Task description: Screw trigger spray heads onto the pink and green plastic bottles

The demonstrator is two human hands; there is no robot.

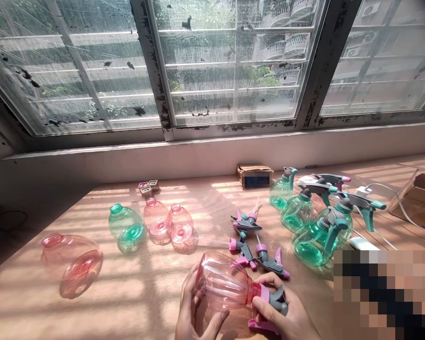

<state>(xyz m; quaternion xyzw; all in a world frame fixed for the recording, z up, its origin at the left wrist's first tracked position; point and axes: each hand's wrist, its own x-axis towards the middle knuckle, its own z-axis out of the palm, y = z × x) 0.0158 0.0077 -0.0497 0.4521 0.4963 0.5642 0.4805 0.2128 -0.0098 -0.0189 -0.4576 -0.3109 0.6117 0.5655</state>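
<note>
A clear pink bottle (224,281) lies tilted on its side in my hands, its neck toward the right. My left hand (187,307) is wrapped round its base end, thumb below. With my right hand (290,309) I pinch the pink collar of a grey-and-pink spray head (265,293) at the bottle's neck. How far the collar is threaded on cannot be seen. Just beyond lie several loose trigger spray heads, one grey and pink (271,262) nearest my right hand.
Left on the wooden table (123,302) are open bottles: a large pink one (71,259), a green one (125,226) and two pink ones (157,219). Several green bottles with spray heads (313,243) stand right. A small carton (253,168) sits near the window wall; the lower right is pixelated.
</note>
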